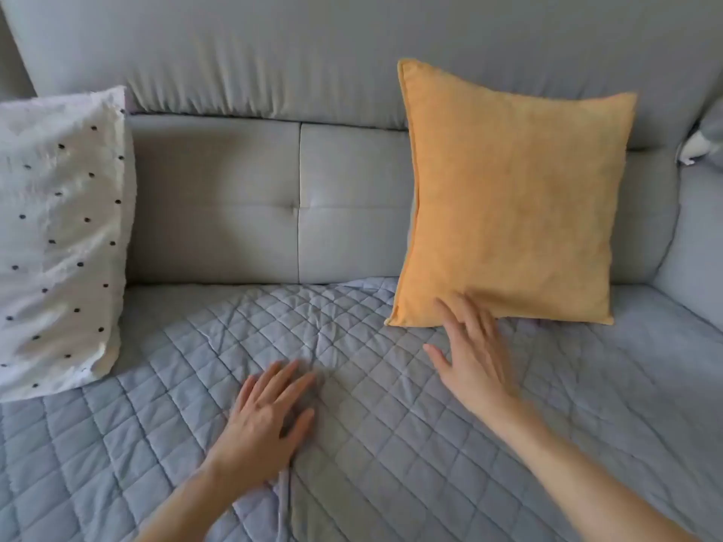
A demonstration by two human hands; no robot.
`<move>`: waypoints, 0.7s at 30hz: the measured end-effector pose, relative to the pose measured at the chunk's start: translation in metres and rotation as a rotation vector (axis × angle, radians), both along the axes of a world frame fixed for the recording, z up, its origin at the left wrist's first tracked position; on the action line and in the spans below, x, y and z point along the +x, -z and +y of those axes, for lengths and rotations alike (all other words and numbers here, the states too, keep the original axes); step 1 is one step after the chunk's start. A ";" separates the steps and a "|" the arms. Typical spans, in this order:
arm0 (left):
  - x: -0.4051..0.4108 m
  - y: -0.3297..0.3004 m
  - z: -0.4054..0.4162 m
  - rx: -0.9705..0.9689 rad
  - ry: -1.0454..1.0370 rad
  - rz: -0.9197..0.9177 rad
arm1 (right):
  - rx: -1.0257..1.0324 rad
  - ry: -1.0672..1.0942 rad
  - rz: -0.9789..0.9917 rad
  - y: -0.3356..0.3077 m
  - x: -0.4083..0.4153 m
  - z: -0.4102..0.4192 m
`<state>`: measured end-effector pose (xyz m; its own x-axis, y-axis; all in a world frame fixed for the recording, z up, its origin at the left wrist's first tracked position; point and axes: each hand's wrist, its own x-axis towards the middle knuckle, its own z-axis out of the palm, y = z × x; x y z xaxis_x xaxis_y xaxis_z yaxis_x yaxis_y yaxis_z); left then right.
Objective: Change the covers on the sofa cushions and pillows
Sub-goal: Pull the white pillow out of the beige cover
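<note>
An orange square pillow (512, 197) stands upright against the grey sofa backrest (242, 197) on the right. A white pillow with small dark dots (58, 236) leans at the left edge. A quilted blue-grey cover (391, 444) lies over the seat. My left hand (270, 416) rests flat on the quilted cover, fingers straight and spread. My right hand (473, 354) reaches forward with straight fingers, its fingertips at the lower edge of the orange pillow.
The sofa's right armrest (692, 248) rises at the far right. A grey and white object (700, 146) pokes in above it. Bare quilted seat shows between the two pillows.
</note>
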<state>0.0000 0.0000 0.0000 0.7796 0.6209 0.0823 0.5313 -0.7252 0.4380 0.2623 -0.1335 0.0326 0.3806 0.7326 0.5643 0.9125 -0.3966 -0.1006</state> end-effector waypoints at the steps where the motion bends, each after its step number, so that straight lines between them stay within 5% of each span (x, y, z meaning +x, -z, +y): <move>1: 0.003 0.007 0.005 0.087 0.016 -0.017 | -0.026 -0.024 -0.090 0.006 0.006 0.011; 9: 0.030 0.027 0.032 0.303 0.006 0.039 | -0.117 0.086 -0.453 0.041 0.049 0.061; 16: 0.030 0.033 0.027 0.347 -0.018 0.059 | 0.009 0.023 -0.526 0.048 0.052 0.065; 21: 0.029 0.033 0.033 0.220 -0.010 0.081 | 0.062 -0.080 -0.403 0.015 0.032 0.034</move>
<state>0.0295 0.0334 -0.0329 0.7830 0.6026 0.1541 0.5660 -0.7931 0.2252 0.2940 -0.0991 0.0178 0.0635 0.7108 0.7006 0.9112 -0.3276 0.2498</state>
